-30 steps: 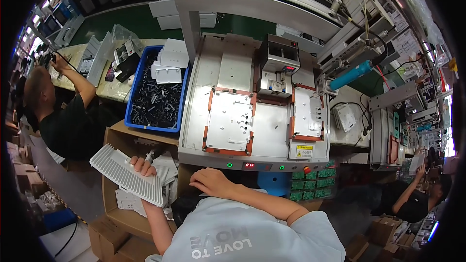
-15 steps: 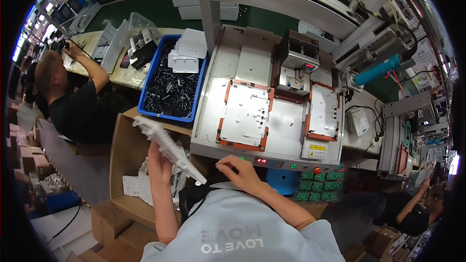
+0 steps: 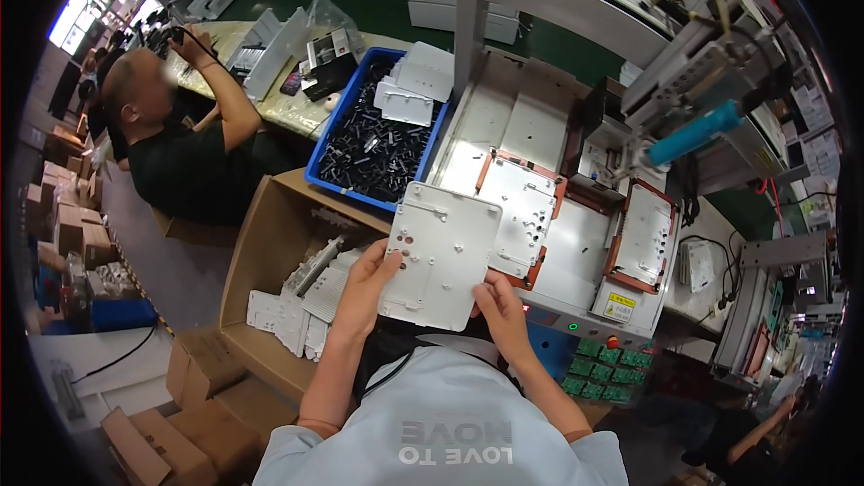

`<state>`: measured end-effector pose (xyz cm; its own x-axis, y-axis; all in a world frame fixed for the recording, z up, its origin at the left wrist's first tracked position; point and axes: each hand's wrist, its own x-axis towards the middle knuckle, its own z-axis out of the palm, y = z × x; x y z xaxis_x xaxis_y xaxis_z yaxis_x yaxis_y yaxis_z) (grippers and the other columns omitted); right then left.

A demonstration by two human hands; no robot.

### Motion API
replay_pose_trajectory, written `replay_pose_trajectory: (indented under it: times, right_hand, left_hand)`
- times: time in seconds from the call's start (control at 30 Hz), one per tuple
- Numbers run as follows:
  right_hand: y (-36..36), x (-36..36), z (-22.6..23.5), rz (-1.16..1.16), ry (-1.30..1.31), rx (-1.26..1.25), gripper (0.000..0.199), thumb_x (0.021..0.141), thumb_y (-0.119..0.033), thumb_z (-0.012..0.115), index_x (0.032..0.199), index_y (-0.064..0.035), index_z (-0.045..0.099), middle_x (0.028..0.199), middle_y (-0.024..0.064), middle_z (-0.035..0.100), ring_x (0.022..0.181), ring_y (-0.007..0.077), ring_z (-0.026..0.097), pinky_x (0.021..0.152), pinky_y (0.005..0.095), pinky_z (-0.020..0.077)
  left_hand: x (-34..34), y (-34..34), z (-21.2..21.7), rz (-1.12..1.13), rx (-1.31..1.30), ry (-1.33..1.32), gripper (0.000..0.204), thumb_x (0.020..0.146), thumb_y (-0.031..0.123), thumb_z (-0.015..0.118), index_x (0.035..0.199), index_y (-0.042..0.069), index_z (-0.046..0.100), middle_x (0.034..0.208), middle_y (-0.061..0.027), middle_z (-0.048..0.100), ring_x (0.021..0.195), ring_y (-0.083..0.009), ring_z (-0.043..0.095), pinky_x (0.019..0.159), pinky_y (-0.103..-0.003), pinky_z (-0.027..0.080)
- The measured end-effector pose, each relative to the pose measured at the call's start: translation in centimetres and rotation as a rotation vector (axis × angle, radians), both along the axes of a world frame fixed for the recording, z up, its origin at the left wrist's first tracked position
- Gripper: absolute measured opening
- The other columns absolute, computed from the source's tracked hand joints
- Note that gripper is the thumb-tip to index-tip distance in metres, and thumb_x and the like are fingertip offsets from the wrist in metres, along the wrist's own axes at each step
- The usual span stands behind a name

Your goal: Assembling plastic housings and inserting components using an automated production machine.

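Observation:
A flat white plastic panel (image 3: 439,256) with small posts and a few holes is held up in front of my chest, its broad face showing. My left hand (image 3: 364,283) grips its left edge, thumb over the face. At the lower right edge, the thumb and bent fingers of my right hand (image 3: 501,306) pinch the panel. Just beyond it, a similar white panel (image 3: 513,225) lies in an orange-brown framed fixture on the machine bed. Another white panel (image 3: 643,236) sits in a second framed fixture farther right.
Left of me, a cardboard box (image 3: 236,292) holds white plastic parts. A blue bin (image 3: 310,169) contains small black pieces, with white panels on top. A teal cylinder (image 3: 693,133) hangs over the machine bed. Green circuit boards (image 3: 607,369) lie below its front edge. A co-worker (image 3: 193,157) sits at left.
The panel has swung from nearly edge-on to broad face showing, moving right to my front. My right hand, empty before, has come onto its right edge. The whole view has shifted.

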<state>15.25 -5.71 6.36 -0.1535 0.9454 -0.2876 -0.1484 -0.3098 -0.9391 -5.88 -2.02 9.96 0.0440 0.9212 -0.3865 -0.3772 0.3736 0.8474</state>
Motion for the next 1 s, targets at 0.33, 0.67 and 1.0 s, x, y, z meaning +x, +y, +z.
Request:
replay_pose_trajectory:
  times: [0.33, 0.67, 1.0]
  right_hand:
    - [0.9, -0.7, 0.9, -0.040, -0.274, 0.254, 0.022, 0.082, -0.010, 0.069, 0.099, -0.0033, 0.056, 0.094, 0.0059, 0.063, 0.079, 0.0130, 0.056, 0.072, 0.0247, 0.0446]
    - [2.2, -5.4, -0.1, 0.089, -0.679, 1.247, 0.033, 0.064, -0.006, 0.065, 0.096, -0.0116, 0.061, 0.096, 0.0067, 0.062, 0.086, 0.0242, 0.058, 0.070, 0.0325, 0.0507]
    - [5.4, -11.9, -1.6, 0.516, -0.643, 1.302, 0.027, 0.067, -0.009, 0.067, 0.092, -0.0096, 0.058, 0.097, 0.0058, 0.059, 0.089, 0.0228, 0.058, 0.074, 0.0313, 0.0485]
  left_hand:
    - [-2.0, 0.1, -0.7, -0.125, 0.113, 0.119, 0.033, 0.094, 0.012, 0.054, 0.125, 0.000, 0.052, 0.107, -0.0044, 0.063, 0.098, -0.0089, 0.057, 0.089, -0.024, 0.043]
    - [-2.8, -1.3, 0.0, 0.142, 0.150, -0.472, 0.090, 0.082, 0.071, 0.041, 0.147, 0.011, 0.022, 0.139, -0.0158, 0.042, 0.125, -0.0286, 0.045, 0.104, -0.043, 0.039]
    - [-10.4, -4.2, -3.7, 0.643, 0.223, -0.513, 0.063, 0.095, 0.047, 0.039, 0.140, 0.003, 0.035, 0.139, -0.0146, 0.043, 0.125, -0.0305, 0.045, 0.106, -0.042, 0.035]
